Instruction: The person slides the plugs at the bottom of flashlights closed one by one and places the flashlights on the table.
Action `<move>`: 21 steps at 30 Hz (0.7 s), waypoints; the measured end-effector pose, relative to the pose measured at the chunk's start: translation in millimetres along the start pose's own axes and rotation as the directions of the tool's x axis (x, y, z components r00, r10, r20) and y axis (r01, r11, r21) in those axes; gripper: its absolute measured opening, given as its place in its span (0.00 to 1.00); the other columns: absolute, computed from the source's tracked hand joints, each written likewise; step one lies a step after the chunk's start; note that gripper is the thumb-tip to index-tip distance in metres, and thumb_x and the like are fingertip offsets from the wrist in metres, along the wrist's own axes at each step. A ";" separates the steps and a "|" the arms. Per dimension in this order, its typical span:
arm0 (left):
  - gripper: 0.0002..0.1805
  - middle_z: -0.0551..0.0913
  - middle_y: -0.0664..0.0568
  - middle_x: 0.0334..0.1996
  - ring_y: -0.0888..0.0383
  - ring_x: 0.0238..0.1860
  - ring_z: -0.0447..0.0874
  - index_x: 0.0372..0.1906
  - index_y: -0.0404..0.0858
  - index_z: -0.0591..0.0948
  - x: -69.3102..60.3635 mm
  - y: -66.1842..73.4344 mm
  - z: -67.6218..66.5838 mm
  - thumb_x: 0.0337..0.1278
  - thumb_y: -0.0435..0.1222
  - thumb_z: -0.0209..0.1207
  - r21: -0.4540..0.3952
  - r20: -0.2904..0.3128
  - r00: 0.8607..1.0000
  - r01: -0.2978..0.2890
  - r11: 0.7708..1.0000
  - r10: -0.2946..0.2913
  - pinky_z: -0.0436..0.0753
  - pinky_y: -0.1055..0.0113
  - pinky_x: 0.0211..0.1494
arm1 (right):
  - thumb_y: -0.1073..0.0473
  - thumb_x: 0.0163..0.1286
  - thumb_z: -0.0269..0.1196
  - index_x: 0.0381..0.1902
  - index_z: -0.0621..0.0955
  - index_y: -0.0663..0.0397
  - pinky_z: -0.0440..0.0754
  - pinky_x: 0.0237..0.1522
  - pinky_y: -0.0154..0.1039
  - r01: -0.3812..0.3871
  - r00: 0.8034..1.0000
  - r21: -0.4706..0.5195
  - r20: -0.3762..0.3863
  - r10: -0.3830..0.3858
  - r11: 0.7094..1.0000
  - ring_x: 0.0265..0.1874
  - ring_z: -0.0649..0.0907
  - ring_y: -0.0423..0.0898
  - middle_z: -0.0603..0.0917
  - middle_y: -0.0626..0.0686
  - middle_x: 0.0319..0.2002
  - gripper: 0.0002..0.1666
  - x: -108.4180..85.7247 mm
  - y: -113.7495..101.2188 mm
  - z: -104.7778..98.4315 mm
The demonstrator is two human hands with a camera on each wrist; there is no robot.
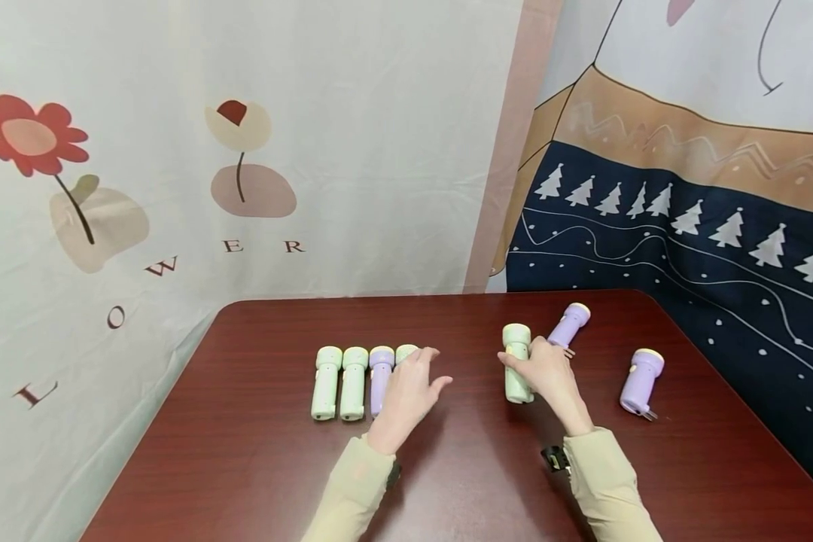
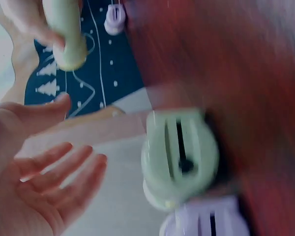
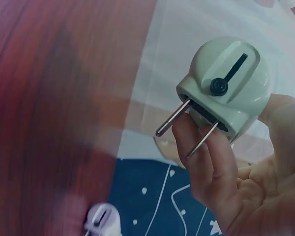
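My right hand (image 1: pixel 552 373) grips a pale green flashlight (image 1: pixel 517 354). Its base faces the right wrist camera, where two metal plug prongs (image 3: pixel 173 118) stick out beside the fingers. My left hand (image 1: pixel 409 391) has its fingers spread and holds nothing. It hovers at the right end of a row of flashlights: a green one (image 1: pixel 325 384), a second green one (image 1: pixel 354 384), a purple one (image 1: pixel 381 365) and a green one (image 1: pixel 406 351) mostly hidden by the hand. The left wrist view shows the bases of the nearest green flashlight (image 2: pixel 179 152) and the purple one (image 2: pixel 206 223).
Two purple flashlights lie right of my right hand: one (image 1: pixel 570 324) farther back, partly behind the hand, and one (image 1: pixel 642 380) near the right side with prongs out. The dark red table (image 1: pixel 244 467) meets hanging printed cloths (image 1: pixel 379 188) at the back and right.
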State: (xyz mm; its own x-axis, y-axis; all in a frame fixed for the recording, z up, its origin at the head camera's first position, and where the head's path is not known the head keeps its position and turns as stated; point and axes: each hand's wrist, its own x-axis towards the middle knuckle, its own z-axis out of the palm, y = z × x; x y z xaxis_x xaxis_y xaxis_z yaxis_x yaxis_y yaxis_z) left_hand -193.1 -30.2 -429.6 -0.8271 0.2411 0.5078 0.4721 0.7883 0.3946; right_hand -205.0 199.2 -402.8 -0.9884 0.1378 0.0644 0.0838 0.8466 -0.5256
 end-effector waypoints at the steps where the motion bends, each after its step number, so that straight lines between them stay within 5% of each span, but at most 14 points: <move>1: 0.23 0.85 0.46 0.40 0.51 0.39 0.85 0.46 0.35 0.80 -0.2 2.4 1.4 0.45 0.41 0.70 -0.020 0.013 1.000 -0.025 0.999 0.025 0.82 0.60 0.39 | 0.39 0.58 0.63 0.31 0.73 0.64 0.69 0.20 0.37 -0.003 1.000 0.010 0.005 0.003 1.000 0.22 0.76 0.50 0.76 0.58 0.23 0.31 -0.1 -2.9 1.1; 6: 0.26 0.85 0.48 0.42 0.53 0.43 0.85 0.48 0.36 0.79 -2.5 16.4 3.6 0.44 0.43 0.71 -0.082 0.077 0.989 -0.120 0.989 0.126 0.82 0.63 0.46 | 0.39 0.58 0.64 0.33 0.73 0.65 0.71 0.19 0.36 -0.027 0.999 0.072 0.023 0.025 0.997 0.21 0.76 0.48 0.76 0.58 0.24 0.31 -1.8 -16.7 4.8; 12: 0.27 0.85 0.49 0.43 0.55 0.42 0.85 0.49 0.37 0.78 -6.0 30.9 5.7 0.44 0.46 0.70 -0.066 0.061 0.969 -0.235 0.970 0.239 0.82 0.65 0.45 | 0.40 0.57 0.64 0.30 0.73 0.64 0.70 0.19 0.35 -0.026 1.000 0.104 -0.001 0.026 0.994 0.20 0.76 0.47 0.75 0.56 0.22 0.30 -5.7 -28.7 7.6; 21: 0.30 0.86 0.50 0.37 0.56 0.34 0.84 0.50 0.37 0.78 -11.7 43.3 9.2 0.41 0.48 0.71 0.015 0.062 0.972 -0.229 0.973 0.227 0.81 0.67 0.35 | 0.38 0.57 0.64 0.27 0.72 0.61 0.69 0.20 0.35 -0.013 1.000 0.102 -0.021 0.015 0.995 0.21 0.76 0.49 0.74 0.55 0.21 0.30 -11.5 -40.6 9.6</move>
State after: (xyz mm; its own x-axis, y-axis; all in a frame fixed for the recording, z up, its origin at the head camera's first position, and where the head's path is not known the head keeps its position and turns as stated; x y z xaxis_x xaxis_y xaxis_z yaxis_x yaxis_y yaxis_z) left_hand -165.8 6.4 -425.5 -0.7154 0.4486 0.5356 0.6440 0.7208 0.2564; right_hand -198.2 158.3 -390.3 -0.9842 0.1609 0.0740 0.0830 0.7880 -0.6101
